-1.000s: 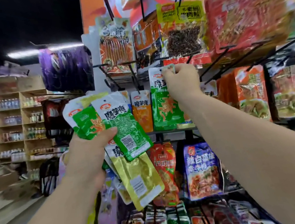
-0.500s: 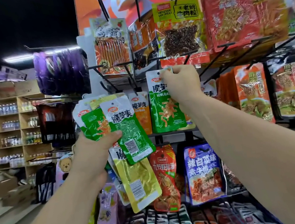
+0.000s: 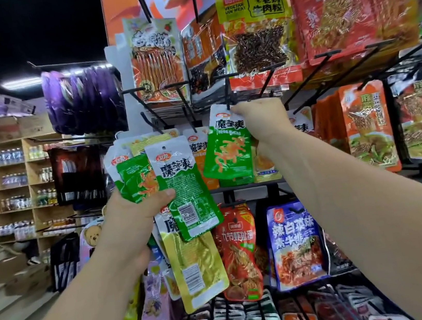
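STEP: hanging green packet (image 3: 226, 155) on black peg (image 3: 227, 95), middle row near the rack's left edge | RIGHT: right hand (image 3: 261, 123) pinches its top corner at the peg tip | LEFT: left hand (image 3: 133, 214) grips spare packets (image 3: 181, 191) | NEXT: probably line the hole up, slide back | TEXT: 魔芋爽; yellow-topped bag (image 3: 257, 31) reads "VEGETARIAN MEAT"

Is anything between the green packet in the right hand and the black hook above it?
Nothing visible is. The right hand pinches the green packet by its top, right where the black hook meets it.
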{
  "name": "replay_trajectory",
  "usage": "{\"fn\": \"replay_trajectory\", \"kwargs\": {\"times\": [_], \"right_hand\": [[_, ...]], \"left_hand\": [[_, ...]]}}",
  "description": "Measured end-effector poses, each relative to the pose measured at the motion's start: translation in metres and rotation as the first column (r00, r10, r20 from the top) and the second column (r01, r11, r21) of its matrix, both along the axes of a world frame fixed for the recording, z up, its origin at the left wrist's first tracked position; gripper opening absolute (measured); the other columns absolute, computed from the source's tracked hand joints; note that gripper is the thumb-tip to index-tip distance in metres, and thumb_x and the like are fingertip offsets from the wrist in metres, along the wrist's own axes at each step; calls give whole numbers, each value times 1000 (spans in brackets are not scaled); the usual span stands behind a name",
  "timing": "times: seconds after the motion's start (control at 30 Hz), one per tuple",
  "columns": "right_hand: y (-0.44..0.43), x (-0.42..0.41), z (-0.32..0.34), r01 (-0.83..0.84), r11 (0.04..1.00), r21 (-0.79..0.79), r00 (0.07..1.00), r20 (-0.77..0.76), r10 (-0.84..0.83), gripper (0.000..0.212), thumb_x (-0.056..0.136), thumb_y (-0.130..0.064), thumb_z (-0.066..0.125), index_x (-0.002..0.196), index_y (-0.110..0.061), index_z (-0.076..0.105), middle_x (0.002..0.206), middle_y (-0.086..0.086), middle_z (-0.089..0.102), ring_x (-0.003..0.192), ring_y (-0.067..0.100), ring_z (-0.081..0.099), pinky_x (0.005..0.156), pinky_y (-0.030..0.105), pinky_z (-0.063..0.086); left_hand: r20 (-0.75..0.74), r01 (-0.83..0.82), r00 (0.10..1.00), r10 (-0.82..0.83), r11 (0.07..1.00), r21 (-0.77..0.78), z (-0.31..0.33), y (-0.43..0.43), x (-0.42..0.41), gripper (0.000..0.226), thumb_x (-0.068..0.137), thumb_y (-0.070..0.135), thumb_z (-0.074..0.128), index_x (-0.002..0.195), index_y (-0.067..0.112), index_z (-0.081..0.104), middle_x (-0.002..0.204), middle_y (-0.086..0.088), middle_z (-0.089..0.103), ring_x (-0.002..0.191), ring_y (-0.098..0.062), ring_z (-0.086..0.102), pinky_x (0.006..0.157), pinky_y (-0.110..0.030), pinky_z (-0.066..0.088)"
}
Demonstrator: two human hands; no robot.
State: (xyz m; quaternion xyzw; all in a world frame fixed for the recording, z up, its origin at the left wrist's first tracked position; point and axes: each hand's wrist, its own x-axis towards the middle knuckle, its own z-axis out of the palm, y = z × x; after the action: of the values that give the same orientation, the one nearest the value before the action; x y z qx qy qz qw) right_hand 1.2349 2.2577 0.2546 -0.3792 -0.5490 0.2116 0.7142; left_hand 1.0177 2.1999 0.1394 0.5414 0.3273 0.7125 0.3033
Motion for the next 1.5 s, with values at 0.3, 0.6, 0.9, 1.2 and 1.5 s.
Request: {"fn": "replay_trajectory", "kwargs": {"times": [0.3,0.6,0.9,1.2,1.5], "right_hand": [[53,2,-5,252,966,-60,954,184,-237,30,97,-40,68,96,-10,69,67,2,56,58,23,49,51,28,39],[58,12,-1,414,910,-16,830,417,-370,47,93,-40,75,122,-5,62,114,10,69,98,30,66,80,37,57],[6,26,-29,365,856,365,135,889,-437,74,91,-48,74,155,-34,41,169,6,20,151,35,29,119,50,35],[31,13,-21,496,808,319,-249,943,-220,101,91,-70,60,164,-41,-5,171,1,-22,157,35,-20,125,65,-4],[-34,-30,-42,4,999,33,785,619,-24,68,100,-60,54,98,7,66,89,27,68,76,40,65,65,47,60]], "left_hand": [[-16,-1,1000,2,1000,23,-2,4,-1,43,86,0,77,120,23,67,104,11,80,93,-5,75,89,-33,51],[-23,-11,1000,11,1000,7,-5,10,-6,50,85,1,80,128,19,65,112,5,79,103,-16,75,103,-47,53],[-11,-8,1000,8,1000,-17,-5,16,-9,54,79,8,86,128,18,66,115,1,78,109,-24,74,106,-54,51],[2,8,1000,-8,999,-37,-3,14,-8,65,71,11,93,128,18,65,115,0,78,110,-25,73,106,-54,51],[32,67,997,-67,998,1,-5,-8,0,41,88,-2,76,124,16,67,105,3,80,93,-14,77,81,-33,56]]}}
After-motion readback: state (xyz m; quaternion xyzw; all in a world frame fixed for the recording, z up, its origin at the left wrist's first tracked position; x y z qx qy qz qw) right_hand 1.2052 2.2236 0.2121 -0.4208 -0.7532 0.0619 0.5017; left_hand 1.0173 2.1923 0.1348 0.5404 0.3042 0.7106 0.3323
